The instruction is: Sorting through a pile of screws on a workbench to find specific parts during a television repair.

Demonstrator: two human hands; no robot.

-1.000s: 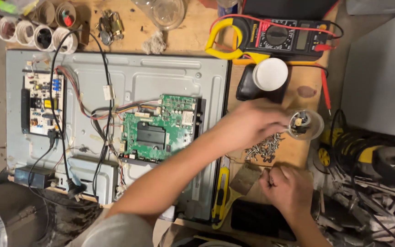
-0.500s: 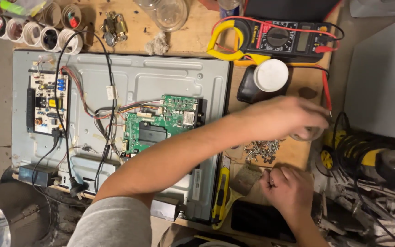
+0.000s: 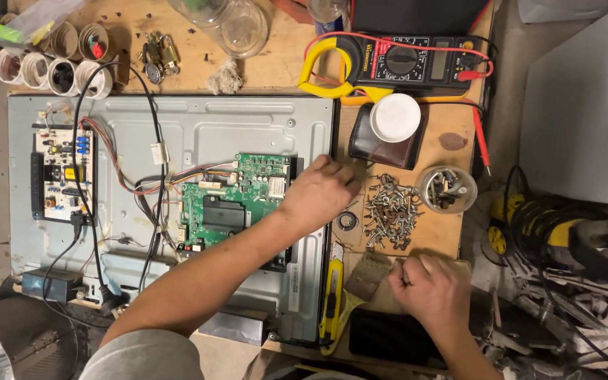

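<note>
- While the left hand (image 3: 320, 195) lay knuckles-up and loosely curled at the metal panel's (image 3: 198, 127) right edge, its fingertips neared the screw pile (image 3: 390, 211) at its three o'clock; whether it pinched anything, I could not tell.
- The right hand (image 3: 431, 288), fisted at five o'clock, rested on a brush (image 3: 367, 274).
- A small dish (image 3: 447, 188) of screws sat beyond the pile.

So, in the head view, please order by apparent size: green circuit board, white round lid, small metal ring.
1. green circuit board
2. white round lid
3. small metal ring
</note>
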